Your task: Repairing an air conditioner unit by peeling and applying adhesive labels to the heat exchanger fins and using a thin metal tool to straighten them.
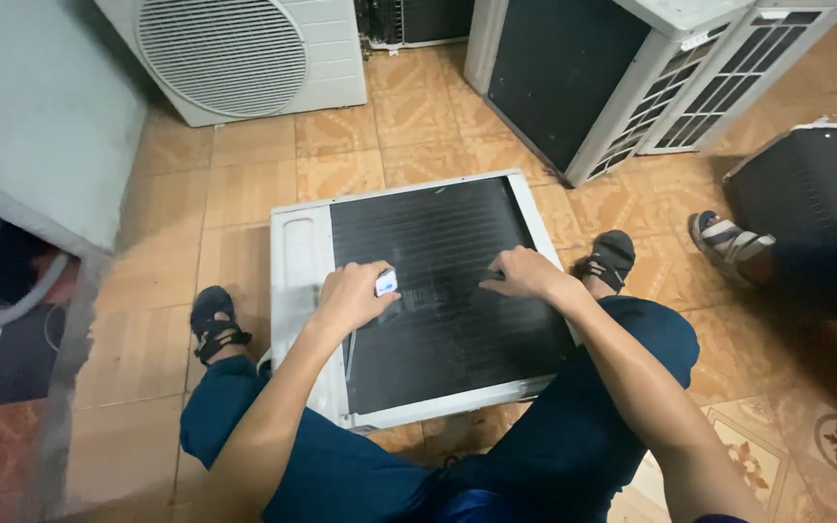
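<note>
Looking straight down here: an air conditioner unit lies flat on the tiled floor, centre of the frame, right between the person's knees. Its dark finned grille faces up, with a white metal frame round it and a plain white panel down the left side. The long axis of the unit runs roughly away from the person, tilted a bit toward the upper right.

The left hand sits at the left edge of the grille, fingers curled round a small white-and-blue object; can't tell what it is, maybe a little tool or tag. It's pinched between thumb and fingers, touching or just above the fins. The right hand is flat on the grille a bit further right, fingers stretched out and pressing the fins, holding nothing. Both hands are about level; the left is the one nearer that small object, obviously.

The fins look thin, ridged and metallic, a little shiny under the hands. Two more units stand along the top of the frame, one with a round fan grille. Another person's sandalled foot is at the right.
</note>
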